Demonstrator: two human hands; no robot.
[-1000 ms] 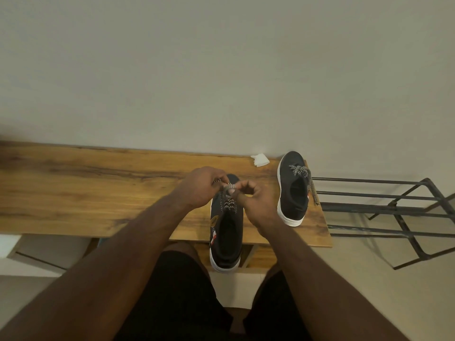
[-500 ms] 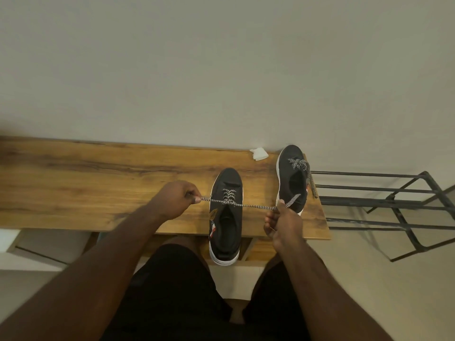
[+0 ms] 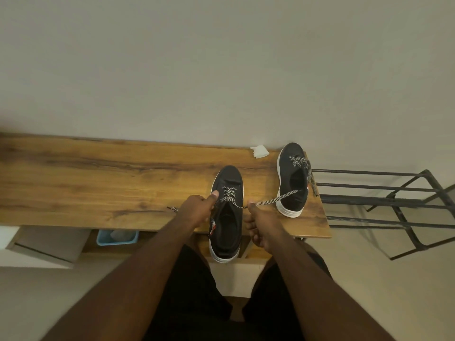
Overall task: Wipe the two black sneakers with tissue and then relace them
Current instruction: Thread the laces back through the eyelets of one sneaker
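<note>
Hands closer; sneaker toe-away.

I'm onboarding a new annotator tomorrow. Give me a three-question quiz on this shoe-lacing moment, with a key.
1. True or false: the tissue lies inside the far sneaker.
2. Which hand grips the lace end that stretches toward the far sneaker? A) left hand B) right hand
3. Fill in: the near sneaker has its heel hanging over the edge of the wooden ____.

Key
1. False; it lies on the wood beside the far sneaker's toe.
2. B
3. bench
</note>
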